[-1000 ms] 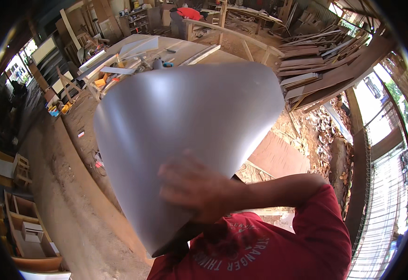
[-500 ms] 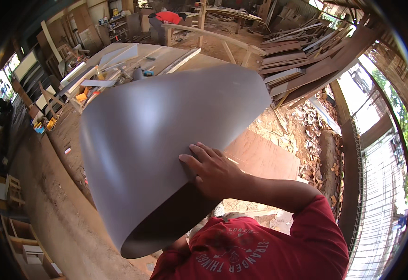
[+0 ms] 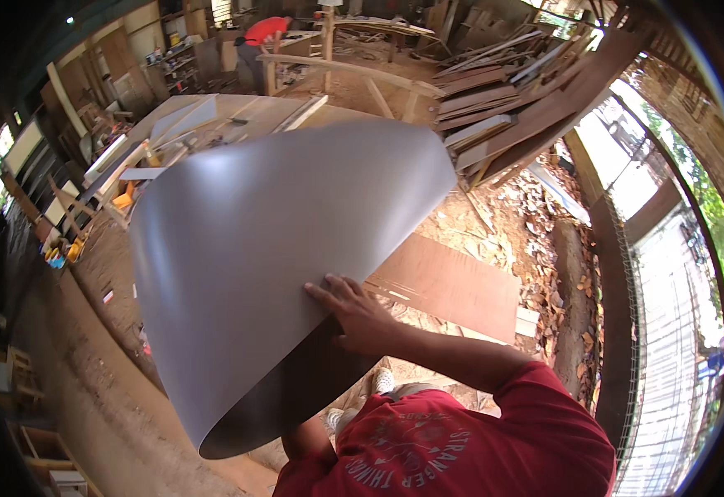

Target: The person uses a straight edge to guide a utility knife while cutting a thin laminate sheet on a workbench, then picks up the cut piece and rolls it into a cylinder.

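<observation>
A big, thin grey sheet (image 3: 246, 240), smooth and slightly glossy, is bent over into a wide curl in front of me. Its darker underside shows at the near end, where the edge loops round. My right hand (image 3: 352, 313) grips its right-hand edge, fingers lying on the upper face and the thumb side at the rim. Under the near end, my left forearm (image 3: 308, 439) goes in beneath the curl. The sheet hides my left hand and its fingers.
Beyond the sheet stands a wide worktable (image 3: 262, 109) with boards and tools. A brown plywood panel (image 3: 453, 286) lies right of the sheet. Stacked planks (image 3: 519, 108) fill the far right, near a wire mesh wall (image 3: 668, 331). A person in red (image 3: 266, 33) bends at the back.
The sheet and my right hand sit slightly further left in view, partly because the view has shifted. The grip looks the same. More of my left forearm and my shoes shows.
</observation>
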A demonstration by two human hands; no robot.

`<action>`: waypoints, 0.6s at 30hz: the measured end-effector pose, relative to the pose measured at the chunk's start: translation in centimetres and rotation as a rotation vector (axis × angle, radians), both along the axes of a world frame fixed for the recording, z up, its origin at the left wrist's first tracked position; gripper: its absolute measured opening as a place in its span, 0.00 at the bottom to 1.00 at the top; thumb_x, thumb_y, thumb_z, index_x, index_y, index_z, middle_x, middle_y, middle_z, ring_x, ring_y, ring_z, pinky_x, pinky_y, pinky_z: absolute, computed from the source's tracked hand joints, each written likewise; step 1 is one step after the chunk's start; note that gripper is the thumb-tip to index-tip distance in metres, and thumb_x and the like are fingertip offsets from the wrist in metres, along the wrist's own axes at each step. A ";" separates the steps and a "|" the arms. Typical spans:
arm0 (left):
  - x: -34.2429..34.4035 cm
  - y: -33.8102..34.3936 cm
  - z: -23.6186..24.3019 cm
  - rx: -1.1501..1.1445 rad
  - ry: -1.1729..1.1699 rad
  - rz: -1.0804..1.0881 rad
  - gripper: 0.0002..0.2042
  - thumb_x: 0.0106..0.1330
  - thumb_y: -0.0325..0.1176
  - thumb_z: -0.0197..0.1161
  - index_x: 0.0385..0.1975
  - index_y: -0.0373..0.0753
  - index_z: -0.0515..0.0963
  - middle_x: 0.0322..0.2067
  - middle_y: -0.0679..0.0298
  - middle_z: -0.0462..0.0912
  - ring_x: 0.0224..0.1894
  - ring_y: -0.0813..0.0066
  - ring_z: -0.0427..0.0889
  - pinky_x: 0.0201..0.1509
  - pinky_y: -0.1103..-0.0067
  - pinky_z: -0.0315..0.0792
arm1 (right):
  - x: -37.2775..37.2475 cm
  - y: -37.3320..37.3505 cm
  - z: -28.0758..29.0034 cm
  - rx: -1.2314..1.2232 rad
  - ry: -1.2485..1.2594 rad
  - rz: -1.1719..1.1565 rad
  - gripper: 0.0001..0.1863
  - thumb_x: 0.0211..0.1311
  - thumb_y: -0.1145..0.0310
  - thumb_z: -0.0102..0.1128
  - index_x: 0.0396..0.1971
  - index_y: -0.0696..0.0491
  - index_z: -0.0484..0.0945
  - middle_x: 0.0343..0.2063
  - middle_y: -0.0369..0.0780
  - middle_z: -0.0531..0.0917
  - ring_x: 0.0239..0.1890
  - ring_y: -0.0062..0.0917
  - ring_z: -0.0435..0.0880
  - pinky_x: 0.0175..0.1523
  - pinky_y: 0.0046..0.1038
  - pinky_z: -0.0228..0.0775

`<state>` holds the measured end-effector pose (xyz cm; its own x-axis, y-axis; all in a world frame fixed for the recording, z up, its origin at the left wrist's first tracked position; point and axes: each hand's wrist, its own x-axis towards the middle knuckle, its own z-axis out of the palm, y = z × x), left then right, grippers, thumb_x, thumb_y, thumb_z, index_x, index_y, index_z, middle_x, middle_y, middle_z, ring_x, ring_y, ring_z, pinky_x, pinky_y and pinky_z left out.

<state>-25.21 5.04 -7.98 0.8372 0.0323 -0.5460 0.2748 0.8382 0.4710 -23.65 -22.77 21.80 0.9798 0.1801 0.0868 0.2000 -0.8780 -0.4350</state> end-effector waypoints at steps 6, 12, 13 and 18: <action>-0.4 0.0 -1.1 0.000 0.030 -0.017 0.50 0.65 0.65 0.71 0.77 0.34 0.63 0.74 0.47 0.67 0.73 0.50 0.71 0.72 0.55 0.73 | 3.1 0.5 -4.4 0.089 0.026 -0.007 0.54 0.50 0.73 0.77 0.80 0.46 0.61 0.76 0.53 0.62 0.78 0.56 0.58 0.81 0.51 0.62; 0.0 1.1 -1.3 -0.004 0.018 -0.021 0.52 0.64 0.67 0.71 0.78 0.35 0.61 0.75 0.46 0.65 0.74 0.49 0.70 0.73 0.54 0.72 | -0.8 1.7 -5.9 0.398 -0.064 -0.383 0.51 0.56 0.69 0.78 0.80 0.54 0.62 0.81 0.55 0.55 0.80 0.54 0.59 0.81 0.47 0.62; 0.1 1.2 -1.2 -0.004 0.017 -0.022 0.52 0.64 0.67 0.72 0.79 0.35 0.61 0.76 0.46 0.65 0.75 0.49 0.70 0.73 0.54 0.72 | -1.6 0.9 -5.8 0.525 -0.036 -0.421 0.50 0.57 0.68 0.78 0.80 0.55 0.62 0.81 0.55 0.56 0.80 0.52 0.61 0.80 0.46 0.62; 0.6 0.6 0.1 -0.036 -0.021 -0.040 0.54 0.64 0.68 0.72 0.80 0.35 0.60 0.77 0.46 0.64 0.76 0.48 0.69 0.74 0.53 0.71 | -4.3 -2.5 -6.0 1.003 0.681 -0.067 0.42 0.66 0.75 0.72 0.79 0.56 0.65 0.58 0.44 0.87 0.58 0.28 0.87 0.64 0.35 0.80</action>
<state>-24.61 5.65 -7.88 0.8489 -0.0207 -0.5282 0.2988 0.8431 0.4472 -27.97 -25.30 15.82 0.8840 0.2756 -0.3777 -0.3673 -0.0905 -0.9257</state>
